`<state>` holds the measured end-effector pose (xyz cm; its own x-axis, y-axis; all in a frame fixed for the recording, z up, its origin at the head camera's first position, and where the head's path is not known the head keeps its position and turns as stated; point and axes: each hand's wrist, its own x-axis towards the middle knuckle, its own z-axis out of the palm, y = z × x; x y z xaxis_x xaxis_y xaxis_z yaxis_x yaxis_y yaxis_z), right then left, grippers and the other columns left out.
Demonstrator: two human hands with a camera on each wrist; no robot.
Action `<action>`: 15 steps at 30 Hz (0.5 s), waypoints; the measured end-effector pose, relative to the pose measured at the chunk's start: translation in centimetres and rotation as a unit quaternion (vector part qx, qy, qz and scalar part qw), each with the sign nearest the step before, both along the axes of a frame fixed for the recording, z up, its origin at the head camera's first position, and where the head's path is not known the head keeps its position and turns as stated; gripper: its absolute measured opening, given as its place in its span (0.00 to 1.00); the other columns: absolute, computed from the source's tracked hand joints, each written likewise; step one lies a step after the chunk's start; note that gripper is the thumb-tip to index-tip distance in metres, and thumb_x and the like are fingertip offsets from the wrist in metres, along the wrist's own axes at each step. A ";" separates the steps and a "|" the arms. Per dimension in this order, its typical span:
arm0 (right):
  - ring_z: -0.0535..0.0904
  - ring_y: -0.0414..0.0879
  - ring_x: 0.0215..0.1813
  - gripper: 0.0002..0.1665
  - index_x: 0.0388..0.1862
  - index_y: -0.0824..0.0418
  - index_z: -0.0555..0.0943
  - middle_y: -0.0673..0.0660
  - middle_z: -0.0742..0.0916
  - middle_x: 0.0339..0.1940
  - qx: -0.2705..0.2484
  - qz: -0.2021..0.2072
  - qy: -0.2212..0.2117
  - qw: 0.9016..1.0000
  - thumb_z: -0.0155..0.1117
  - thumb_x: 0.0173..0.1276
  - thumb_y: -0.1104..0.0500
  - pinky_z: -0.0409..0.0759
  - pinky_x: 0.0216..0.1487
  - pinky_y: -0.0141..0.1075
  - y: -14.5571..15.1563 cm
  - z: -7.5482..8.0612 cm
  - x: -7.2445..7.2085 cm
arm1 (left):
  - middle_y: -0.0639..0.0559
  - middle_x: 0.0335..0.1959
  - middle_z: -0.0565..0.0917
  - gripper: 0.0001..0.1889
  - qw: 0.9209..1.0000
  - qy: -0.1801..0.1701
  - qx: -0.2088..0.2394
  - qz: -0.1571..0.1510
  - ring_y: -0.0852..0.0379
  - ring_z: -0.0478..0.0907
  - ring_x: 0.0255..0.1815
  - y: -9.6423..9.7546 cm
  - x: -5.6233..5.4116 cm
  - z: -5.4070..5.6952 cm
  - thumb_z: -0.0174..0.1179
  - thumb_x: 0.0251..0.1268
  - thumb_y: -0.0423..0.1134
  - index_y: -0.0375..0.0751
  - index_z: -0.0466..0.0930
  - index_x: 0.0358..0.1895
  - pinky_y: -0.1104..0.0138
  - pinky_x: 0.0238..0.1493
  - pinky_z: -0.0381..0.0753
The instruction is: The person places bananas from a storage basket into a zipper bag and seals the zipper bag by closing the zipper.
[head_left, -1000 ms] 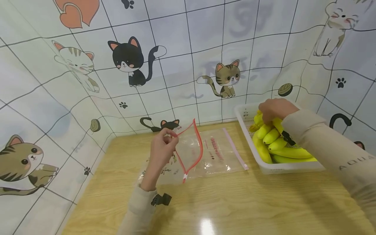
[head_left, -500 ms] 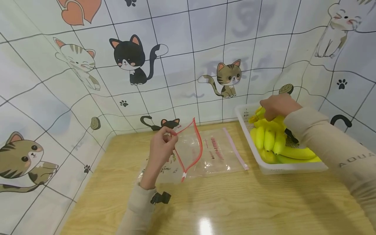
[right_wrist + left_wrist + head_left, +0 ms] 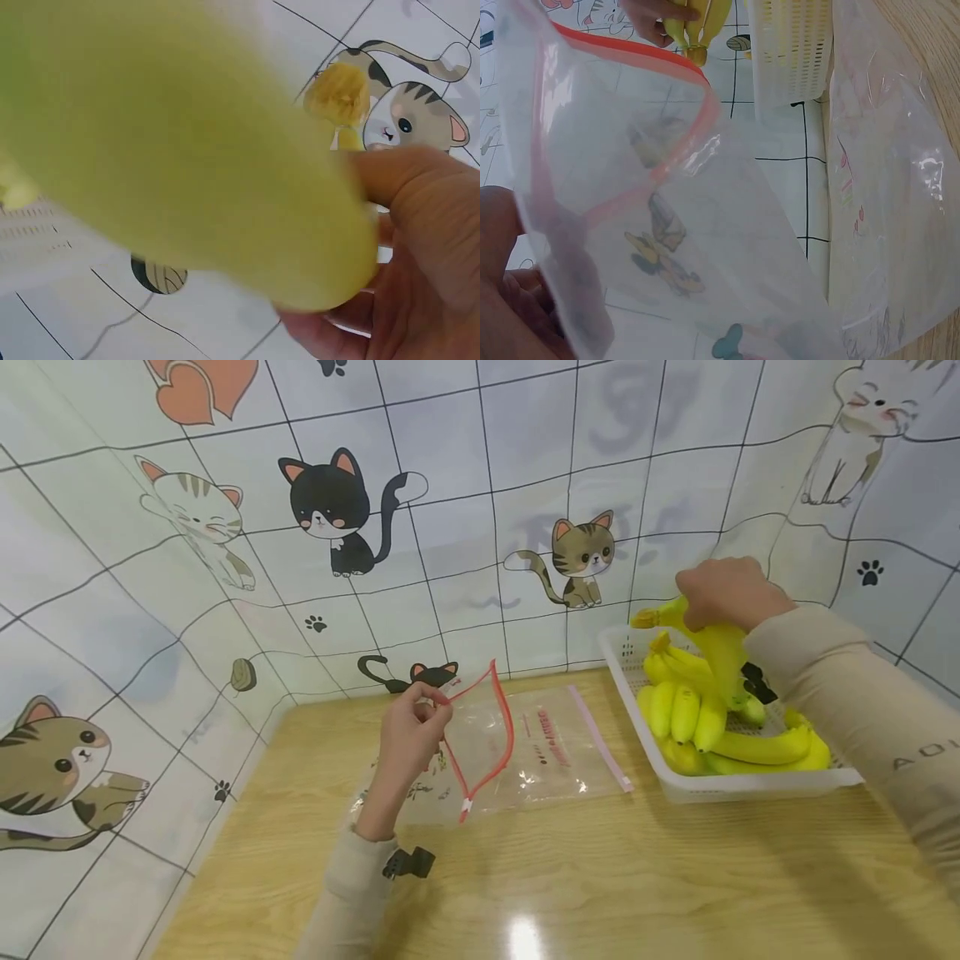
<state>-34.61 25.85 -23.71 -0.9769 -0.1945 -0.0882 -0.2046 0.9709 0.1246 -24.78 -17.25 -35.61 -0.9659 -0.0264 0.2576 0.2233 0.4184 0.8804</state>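
Observation:
My left hand [image 3: 411, 727] pinches the rim of a clear zip bag with a red seal [image 3: 504, 760], and the bag's mouth gapes toward the right. In the left wrist view, printed figures show on the film of this zip bag [image 3: 705, 247]. Above the white basket, my right hand [image 3: 731, 593] grips a bunch of bananas [image 3: 722, 660] whose stem end points left. The right wrist view is mostly filled by a blurred banana [image 3: 187, 157], with the fingers curled round it. More bananas [image 3: 686, 714] lie in the basket below.
The white perforated basket [image 3: 757, 787] stands at the right against the patterned wall covering. A second clear bag with a pink seal [image 3: 600, 739] lies flat on the wooden table [image 3: 570, 877], between the red-sealed bag and the basket.
My right hand has risen from the basket and lifted a bunch of bananas, uncovering other bananas beneath. The left hand and the red-sealed bag have stayed almost still.

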 end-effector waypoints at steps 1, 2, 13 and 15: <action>0.75 0.54 0.32 0.12 0.41 0.65 0.75 0.59 0.81 0.30 0.000 0.000 0.000 1.000 0.62 0.61 0.60 0.73 0.35 0.46 0.0 0.3 0.0 | 0.54 0.15 0.72 0.04 1.000 0.002 -0.002 -0.002 0.58 0.63 0.09 0.0 0.0 0.0 0.60 0.69 0.39 0.49 0.80 0.44 0.70 0.10 0.58; 0.75 0.53 0.31 0.13 0.41 0.65 0.75 0.59 0.81 0.30 0.001 0.001 0.001 1.000 0.63 0.60 0.60 0.73 0.34 0.46 0.0 0.5 0.0 | 0.54 0.15 0.72 0.04 1.000 0.004 -0.003 -0.004 0.58 0.64 0.09 0.0 -0.1 0.0 0.60 0.69 0.39 0.49 0.80 0.44 0.70 0.10 0.58; 0.77 0.53 0.34 0.27 0.63 0.68 0.76 0.63 0.87 0.40 0.023 0.035 0.010 0.999 0.62 0.65 0.61 0.77 0.33 0.46 -1.4 1.9 0.2 | 0.54 0.15 0.72 0.04 1.000 0.007 -0.010 -0.001 0.57 0.65 0.10 0.1 0.0 -0.1 0.61 0.68 0.39 0.48 0.80 0.43 0.70 0.12 0.58; 0.77 0.53 0.34 0.26 0.61 0.68 0.77 0.63 0.87 0.39 0.019 0.040 0.013 0.999 0.63 0.65 0.60 0.77 0.33 0.47 -1.7 2.0 0.2 | 0.54 0.15 0.73 0.04 1.000 0.006 -0.012 0.000 0.57 0.65 0.11 0.1 0.1 -0.1 0.61 0.68 0.39 0.48 0.80 0.43 0.70 0.12 0.58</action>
